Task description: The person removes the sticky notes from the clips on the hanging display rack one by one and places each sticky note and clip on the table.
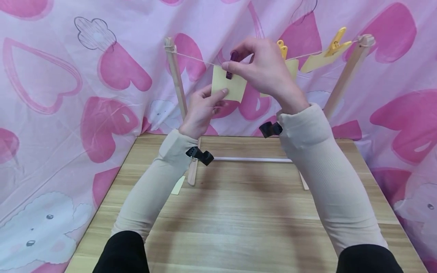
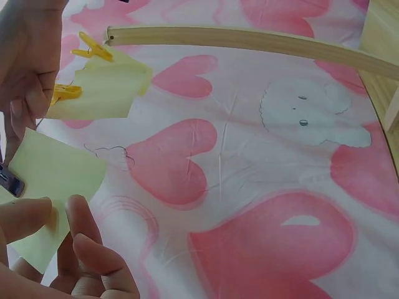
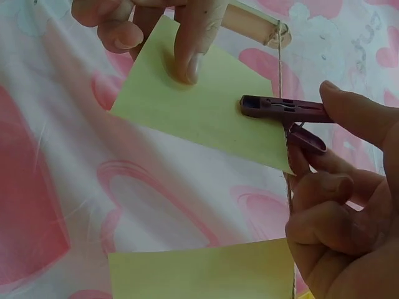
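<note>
My left hand (image 1: 201,108) pinches the lower left part of a yellow paper sheet (image 1: 235,88), thumb in front and fingers behind. The sheet's upper edge meets a string (image 1: 194,58) tied between two wooden posts. A dark purple clothespin (image 3: 268,107) sits over that edge and the string, its jaws overlapping the paper. My right hand (image 1: 269,68) has the thumb on one handle of it, the index finger curled at the other. Farther right on the string, another yellow sheet (image 2: 109,93) hangs from a yellow clothespin (image 2: 67,92), partly hidden behind my right hand in the head view.
One more yellow sheet (image 1: 315,61) hangs by a yellow clothespin (image 1: 336,42) near the right post (image 1: 346,76). The left post (image 1: 176,76) rises beside my left hand. A white rod (image 1: 252,159) runs low between the posts. A pale paper piece (image 1: 178,185) lies on the wooden table (image 1: 239,220).
</note>
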The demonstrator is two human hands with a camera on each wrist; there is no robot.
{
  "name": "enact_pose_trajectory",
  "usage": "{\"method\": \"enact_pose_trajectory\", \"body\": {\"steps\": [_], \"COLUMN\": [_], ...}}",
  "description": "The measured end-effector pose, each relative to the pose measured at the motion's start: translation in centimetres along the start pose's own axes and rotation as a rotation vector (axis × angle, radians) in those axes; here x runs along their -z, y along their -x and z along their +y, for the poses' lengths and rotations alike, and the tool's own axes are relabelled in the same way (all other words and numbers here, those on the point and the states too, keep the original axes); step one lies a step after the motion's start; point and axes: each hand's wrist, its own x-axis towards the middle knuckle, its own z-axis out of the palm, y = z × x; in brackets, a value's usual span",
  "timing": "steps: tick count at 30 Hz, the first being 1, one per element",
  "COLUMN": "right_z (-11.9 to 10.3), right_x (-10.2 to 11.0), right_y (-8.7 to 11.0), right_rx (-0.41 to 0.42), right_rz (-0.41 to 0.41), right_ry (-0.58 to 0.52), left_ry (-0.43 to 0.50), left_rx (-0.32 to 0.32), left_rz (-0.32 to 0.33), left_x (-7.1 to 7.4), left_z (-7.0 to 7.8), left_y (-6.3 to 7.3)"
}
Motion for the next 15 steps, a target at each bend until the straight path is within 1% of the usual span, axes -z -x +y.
{"method": "enact_pose_trajectory", "body": {"steps": [6, 11, 15], "right_z": [-0.17, -0.11, -0.06], "right_x": [-0.1, -0.31, -0.43], "right_y": [0.11, 0.19, 0.29], "right_rx": [0.022, 0.045, 0.057], "right_rz": [0.026, 0.037, 0.072], "right_ry": [-0.001, 0.039, 0.059], "left_ry": [-0.036, -0.054, -0.057], "left_rx": [-0.029, -0.032, -0.032], "left_rz": [0.001, 0.004, 0.002], "left_x": [-0.08, -0.07, -0.11], "left_z": [0.08, 0.01, -0.05], "left_y": [0.21, 0.28, 0.22]}}
